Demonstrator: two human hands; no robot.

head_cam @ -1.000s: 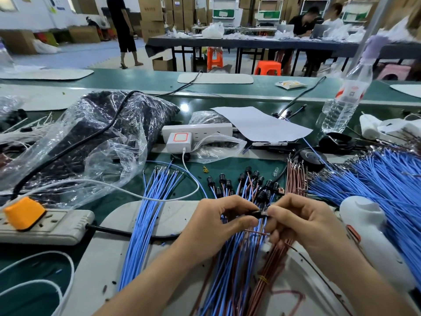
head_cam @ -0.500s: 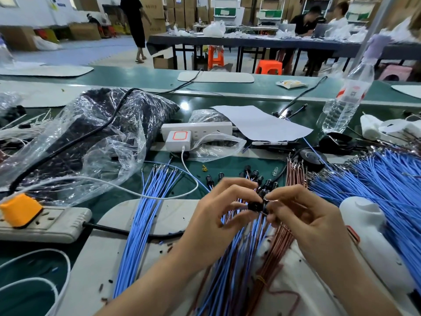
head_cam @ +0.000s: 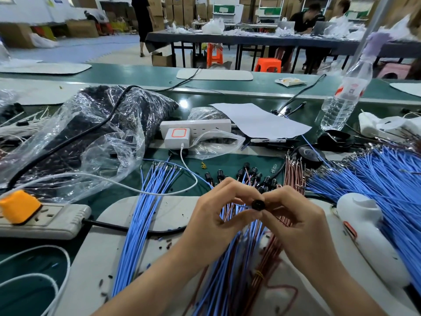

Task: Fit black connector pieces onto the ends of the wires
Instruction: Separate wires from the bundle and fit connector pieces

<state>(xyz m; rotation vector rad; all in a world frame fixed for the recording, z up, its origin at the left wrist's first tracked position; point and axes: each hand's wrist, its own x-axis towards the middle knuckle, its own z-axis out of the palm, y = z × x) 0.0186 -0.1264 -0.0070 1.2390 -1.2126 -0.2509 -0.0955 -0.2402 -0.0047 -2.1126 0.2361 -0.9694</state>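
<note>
Black connector (head_cam: pixel 258 204), blue wires (head_cam: pixel 145 201), perhaps pinkish-brown wires (head_cam: pixel 293 172)

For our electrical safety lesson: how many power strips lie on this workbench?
2. The left power strip carries an orange plug; the centre power strip farther back carries a white charger. Clutter may hide more.
</note>
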